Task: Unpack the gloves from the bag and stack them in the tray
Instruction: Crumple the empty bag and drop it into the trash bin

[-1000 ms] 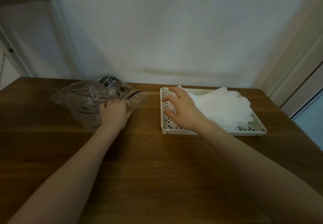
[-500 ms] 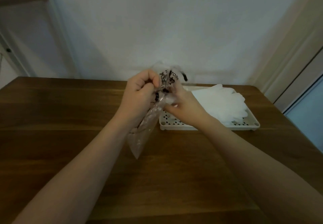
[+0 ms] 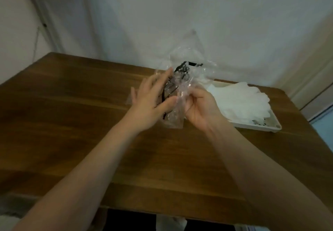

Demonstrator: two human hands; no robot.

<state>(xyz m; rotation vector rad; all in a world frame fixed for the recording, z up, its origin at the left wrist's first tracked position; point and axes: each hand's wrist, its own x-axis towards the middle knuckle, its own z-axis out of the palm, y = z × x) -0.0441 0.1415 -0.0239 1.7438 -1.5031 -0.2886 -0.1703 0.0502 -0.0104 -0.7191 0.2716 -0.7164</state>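
Gloves (image 3: pixel 241 100) lie stacked in the tray (image 3: pixel 259 126).
Left of the tray, right hand (image 3: pixel 200 108) pinches the bag (image 3: pixel 182 86); left hand (image 3: pixel 149 104) lies spread against it.

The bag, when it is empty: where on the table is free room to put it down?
Bare wood lies left of the left hand, up to the table edge, and in front between the forearms. The right side is crowded: the tray with the gloves stands there, near the bag.
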